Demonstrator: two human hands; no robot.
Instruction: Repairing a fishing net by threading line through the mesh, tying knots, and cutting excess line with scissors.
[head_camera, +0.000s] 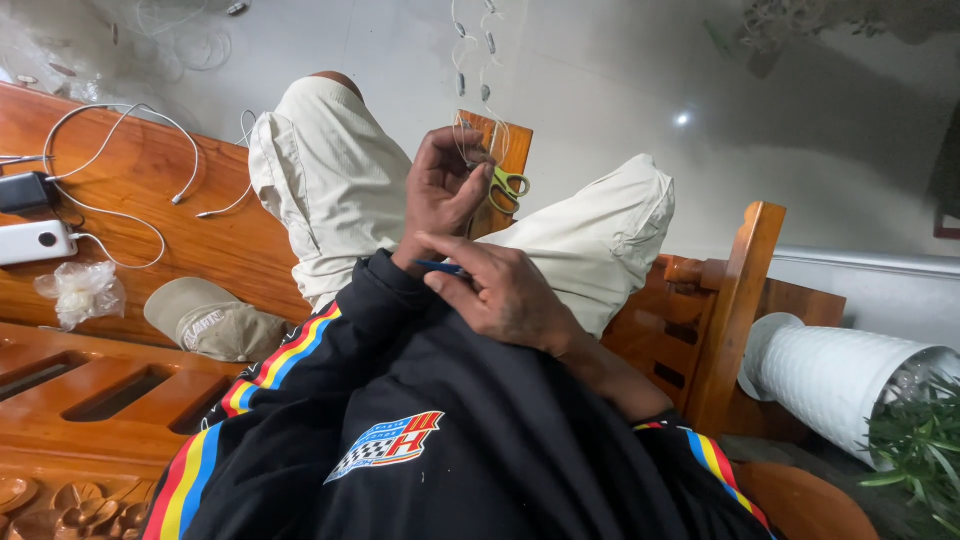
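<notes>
My left hand (445, 190) is raised over my knees, fingers curled around small scissors with yellow-green handles (508, 186) and a thin white cord (470, 70) strung with small grey pieces. My right hand (505, 292) rests just below it, against my left wrist. It pinches a thin blue object (440, 267) between thumb and fingers at the black jacket cuff. What the blue object is cannot be told. Both legs in beige trousers (330, 180) lie behind the hands.
I sit on a carved wooden bench (150, 200). On it lie a tan cap (212, 320), a crumpled plastic bag (82, 290), a white power bank (35, 241) and white cables (120, 130). A white ribbed pot (830, 375) with green leaves stands at the right, on a pale tiled floor.
</notes>
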